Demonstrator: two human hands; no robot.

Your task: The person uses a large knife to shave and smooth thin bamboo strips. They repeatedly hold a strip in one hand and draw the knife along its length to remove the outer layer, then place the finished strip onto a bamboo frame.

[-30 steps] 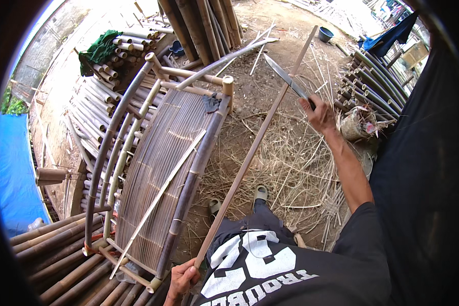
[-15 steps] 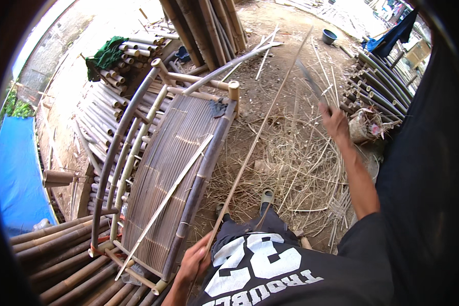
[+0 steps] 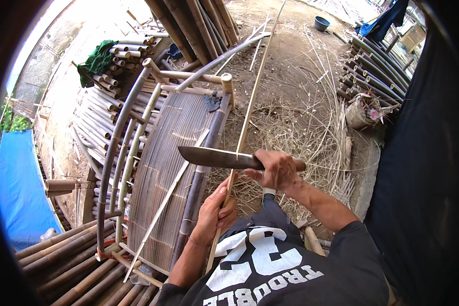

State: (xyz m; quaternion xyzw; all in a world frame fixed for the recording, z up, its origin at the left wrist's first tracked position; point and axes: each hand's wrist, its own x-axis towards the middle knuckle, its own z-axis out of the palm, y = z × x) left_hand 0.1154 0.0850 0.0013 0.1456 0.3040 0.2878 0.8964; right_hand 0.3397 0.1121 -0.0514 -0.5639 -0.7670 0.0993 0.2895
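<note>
My left hand is closed around a long, thin bamboo strip, which slants from my lap up and away over the ground. A machete with a broad dark blade and a wooden handle is in my right hand. Its blade lies crosswise over the strip, just beyond my left hand, with the tip to the left. Beside me on the left stands a bamboo bench with a slatted seat. Another pale bamboo strip rests diagonally across that seat.
Bamboo shavings litter the ground before me. Stacked poles are at the right, near a dark blue bucket. More poles lie behind the bench, a green cloth on them. A blue tarp is far left.
My right hand has brought the machete down and left, from out over the ground onto the strip. My left hand has moved up and right, and the strip stands steeper.
</note>
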